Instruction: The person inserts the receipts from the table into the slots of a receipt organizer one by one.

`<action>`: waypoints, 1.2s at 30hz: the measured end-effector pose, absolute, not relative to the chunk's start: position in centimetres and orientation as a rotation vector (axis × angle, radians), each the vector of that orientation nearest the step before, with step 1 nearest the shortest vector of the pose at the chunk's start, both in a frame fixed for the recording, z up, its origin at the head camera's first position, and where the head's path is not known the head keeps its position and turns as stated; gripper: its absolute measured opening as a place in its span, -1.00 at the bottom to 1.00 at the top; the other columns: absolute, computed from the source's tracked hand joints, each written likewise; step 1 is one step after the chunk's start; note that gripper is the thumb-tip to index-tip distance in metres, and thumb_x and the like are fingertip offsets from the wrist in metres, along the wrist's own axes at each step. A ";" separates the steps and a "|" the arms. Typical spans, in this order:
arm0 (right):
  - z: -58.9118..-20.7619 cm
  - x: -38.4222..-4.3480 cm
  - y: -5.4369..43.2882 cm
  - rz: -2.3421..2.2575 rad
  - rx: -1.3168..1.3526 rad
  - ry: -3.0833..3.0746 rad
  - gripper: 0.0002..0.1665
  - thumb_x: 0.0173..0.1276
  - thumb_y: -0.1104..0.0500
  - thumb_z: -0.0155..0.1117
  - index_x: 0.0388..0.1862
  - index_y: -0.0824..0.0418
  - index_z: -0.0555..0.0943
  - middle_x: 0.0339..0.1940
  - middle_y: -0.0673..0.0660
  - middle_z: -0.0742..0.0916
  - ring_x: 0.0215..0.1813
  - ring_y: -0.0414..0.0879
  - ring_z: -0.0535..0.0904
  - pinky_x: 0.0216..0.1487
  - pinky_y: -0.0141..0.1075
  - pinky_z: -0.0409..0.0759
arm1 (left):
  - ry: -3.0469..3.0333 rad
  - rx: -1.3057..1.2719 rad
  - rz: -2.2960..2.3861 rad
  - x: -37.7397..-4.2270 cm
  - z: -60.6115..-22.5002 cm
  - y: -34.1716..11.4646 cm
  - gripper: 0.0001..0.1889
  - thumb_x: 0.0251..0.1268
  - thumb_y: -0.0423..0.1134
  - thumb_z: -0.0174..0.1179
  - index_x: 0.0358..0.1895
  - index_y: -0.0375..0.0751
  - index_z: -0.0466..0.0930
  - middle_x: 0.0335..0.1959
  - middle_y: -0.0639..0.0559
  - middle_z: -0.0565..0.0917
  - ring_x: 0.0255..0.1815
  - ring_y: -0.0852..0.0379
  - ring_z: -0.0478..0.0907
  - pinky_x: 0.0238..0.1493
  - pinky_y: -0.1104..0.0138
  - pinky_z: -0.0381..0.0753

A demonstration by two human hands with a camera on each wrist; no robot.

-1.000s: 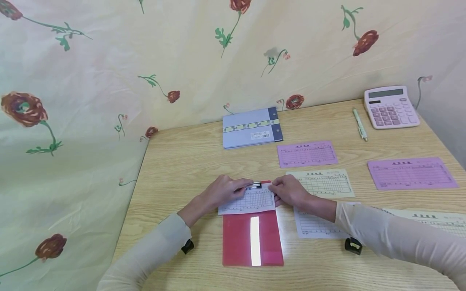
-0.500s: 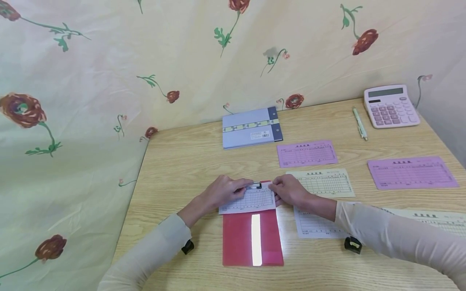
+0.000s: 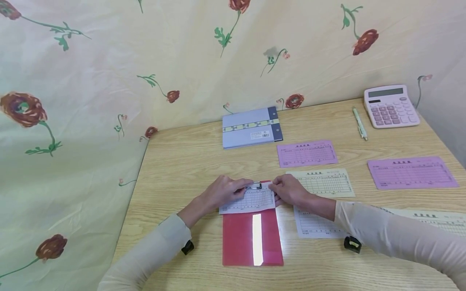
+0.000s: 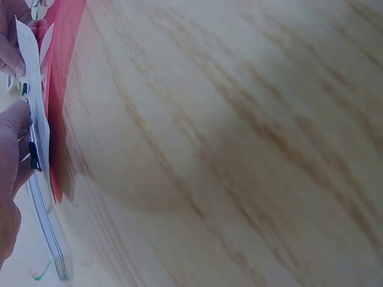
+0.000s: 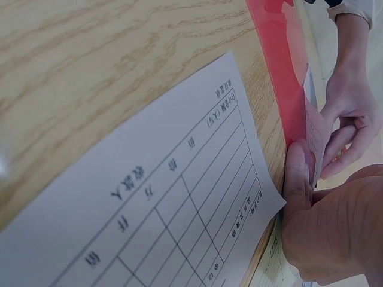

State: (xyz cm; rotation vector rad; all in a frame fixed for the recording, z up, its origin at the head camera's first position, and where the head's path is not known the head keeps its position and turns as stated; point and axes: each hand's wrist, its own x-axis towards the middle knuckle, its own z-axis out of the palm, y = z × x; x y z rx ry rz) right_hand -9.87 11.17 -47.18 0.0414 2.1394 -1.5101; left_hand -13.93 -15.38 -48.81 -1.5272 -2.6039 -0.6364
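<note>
A red clipboard [image 3: 240, 238] lies on the table in front of the person, with a white printed form [image 3: 251, 201] across its upper part. At the top edge, the left hand [image 3: 223, 190] holds the black-and-silver clip [image 3: 257, 185], its fingers bent around it. The right hand [image 3: 291, 190] pinches the form's upper right corner between thumb and fingers. From the left wrist view, the form [image 4: 37, 89] stands slightly away from the red board [image 4: 60, 72]. In the right wrist view, the right hand [image 5: 329, 227] hides part of the form's edge.
To the right lie purple slips [image 3: 307, 154] [image 3: 413, 173], a pale green slip [image 3: 322, 182] and a white slip [image 3: 316, 226] partly under the right forearm. A blue notebook [image 3: 247, 129] rests at the back. A pen [image 3: 359, 123] and a calculator [image 3: 391, 107] are at the far right.
Both hands stay in place on the clip and the form. The form's lower edge has shifted very slightly upward, and the glare strip on the clipboard has moved a little to the right.
</note>
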 end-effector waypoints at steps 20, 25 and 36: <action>-47.0 -9.8 11.0 -1.492 0.049 2.162 -0.67 0.66 0.29 0.09 0.10 0.60 0.57 -0.26 0.29 0.82 -0.37 -0.03 0.77 -0.31 -0.21 0.79 | -2.612 -1.514 -0.614 -13.8 -48.6 -15.3 -0.62 0.37 -0.45 0.31 0.22 -0.23 0.73 -0.20 -0.05 0.85 -0.76 0.39 0.29 -0.68 0.63 0.16; -47.1 -9.9 11.0 -1.485 0.053 2.163 -0.67 0.66 0.28 0.10 0.10 0.59 0.57 -0.25 0.29 0.82 -0.37 -0.04 0.77 -0.31 -0.21 0.78 | -2.606 -1.521 -0.627 -13.7 -48.7 -15.2 -0.63 0.37 -0.45 0.32 0.22 -0.24 0.73 -0.17 -0.06 0.86 -0.76 0.39 0.34 -0.68 0.64 0.20; -47.1 -10.0 11.0 -1.489 0.043 2.153 -0.69 0.66 0.30 0.10 0.09 0.59 0.57 -0.26 0.30 0.83 -0.38 -0.04 0.77 -0.30 -0.22 0.79 | -2.602 -1.520 -0.623 -13.8 -48.8 -15.3 -0.61 0.37 -0.42 0.34 0.24 -0.22 0.72 -0.15 -0.06 0.86 -0.75 0.39 0.36 -0.67 0.66 0.19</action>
